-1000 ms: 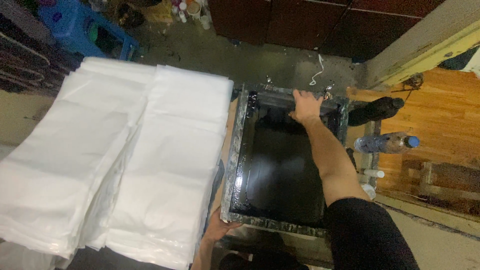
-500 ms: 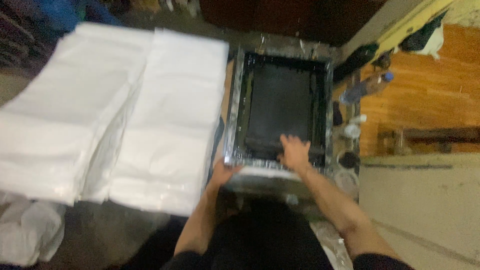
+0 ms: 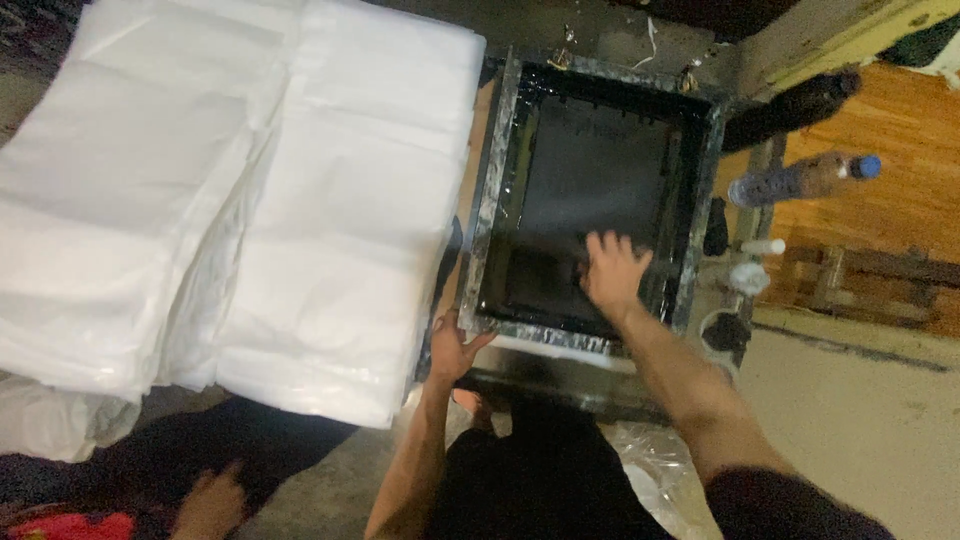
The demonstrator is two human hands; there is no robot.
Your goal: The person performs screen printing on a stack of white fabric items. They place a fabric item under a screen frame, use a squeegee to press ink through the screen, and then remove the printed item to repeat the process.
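Note:
A black, ink-smeared printing screen in a grey frame (image 3: 494, 190) lies flat in front of me. My right hand (image 3: 612, 270) presses down inside it on the dark mesh (image 3: 600, 170) near the front edge; whether it holds a tool I cannot tell. My left hand (image 3: 455, 348) grips the frame's front left corner, thumb on the rail. Two tall stacks of white plastic sheets (image 3: 330, 200) lie just left of the frame.
A plastic bottle with a blue cap (image 3: 800, 180) and a dark bottle (image 3: 795, 100) lie right of the frame by a wooden floor (image 3: 900, 150). Small white and black items (image 3: 745, 275) sit near the frame's right rail. Another person's hand (image 3: 208, 500) shows bottom left.
My right hand has drawn from the far edge of the screen back to the near edge. My left hand has stayed on the front left corner. The camera has shifted.

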